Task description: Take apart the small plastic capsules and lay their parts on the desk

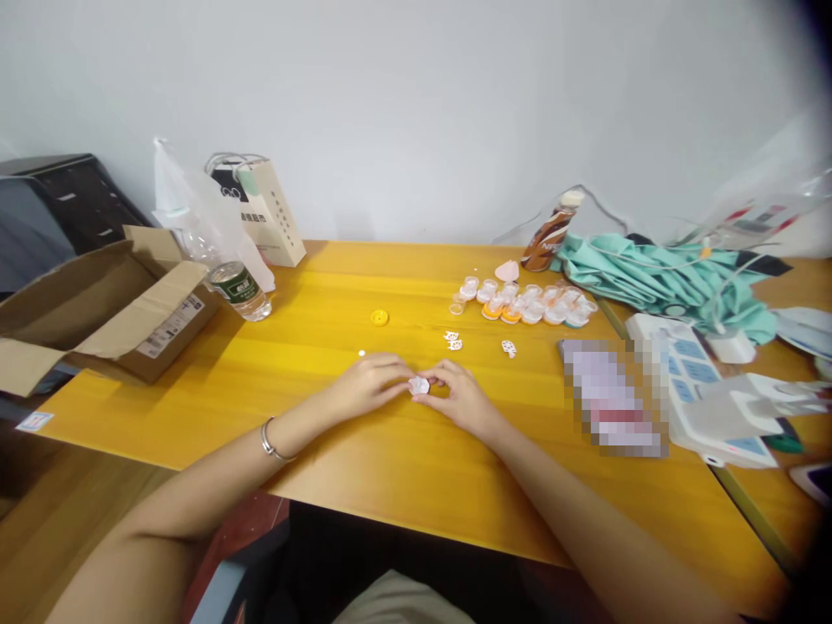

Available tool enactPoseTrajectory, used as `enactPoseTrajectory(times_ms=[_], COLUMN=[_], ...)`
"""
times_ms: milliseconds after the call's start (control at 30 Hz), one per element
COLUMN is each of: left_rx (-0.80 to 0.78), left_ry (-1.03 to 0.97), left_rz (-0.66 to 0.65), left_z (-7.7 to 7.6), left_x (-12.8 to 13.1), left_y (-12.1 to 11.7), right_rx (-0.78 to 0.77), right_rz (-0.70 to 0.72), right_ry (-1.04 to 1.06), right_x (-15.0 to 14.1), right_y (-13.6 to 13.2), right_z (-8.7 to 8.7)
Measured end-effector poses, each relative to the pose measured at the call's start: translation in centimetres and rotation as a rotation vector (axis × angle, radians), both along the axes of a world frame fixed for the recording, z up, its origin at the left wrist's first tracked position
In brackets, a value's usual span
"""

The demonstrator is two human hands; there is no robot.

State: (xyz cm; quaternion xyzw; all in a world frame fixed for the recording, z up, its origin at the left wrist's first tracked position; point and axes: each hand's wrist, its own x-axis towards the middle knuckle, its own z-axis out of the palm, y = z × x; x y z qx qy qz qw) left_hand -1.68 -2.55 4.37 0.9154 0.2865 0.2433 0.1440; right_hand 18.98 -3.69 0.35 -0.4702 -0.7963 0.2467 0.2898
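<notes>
Between my fingertips, just above the table (351,459), is a small whitish, partly clear plastic piece (419,386). From the right, the thumb and fingers of my right hand (460,397) pinch it. My left hand (372,383) reaches in from the left, its fingertips closed against the other side of the piece. Beyond the hands lie a round yellow plastic part (380,318), a tiny white disc (362,353) and white cut-out pieces (453,341). One more white cut-out piece (508,348) lies farther right.
Several clear-topped small round containers (533,308) stand in rows at the back right, near a brown drink bottle (552,232) and a teal folded umbrella (669,282). A pixelated flat object (611,399) and a white power strip (695,390) lie right. Left are a water bottle (239,292) and cardboard box (149,334).
</notes>
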Motion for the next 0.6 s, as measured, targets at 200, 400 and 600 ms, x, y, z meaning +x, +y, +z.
enactPoseTrajectory(times_ms=[200, 400, 600], left_rx=[-0.147, -0.103, 0.109], left_ry=[0.056, 0.091, 0.246], left_rz=[-0.056, 0.011, 0.024], left_z=[-0.5, -1.3, -1.5], left_x=[2.5, 2.5, 3.0], left_y=[0.4, 0.6, 0.4], right_rx=[-0.010, -0.033, -0.030], right_rz=[0.006, -0.004, 0.016], right_ry=[0.013, 0.006, 0.006], right_x=[0.1, 0.0, -0.1], right_y=[0.3, 0.4, 0.6], right_z=[-0.4, -0.3, -0.2])
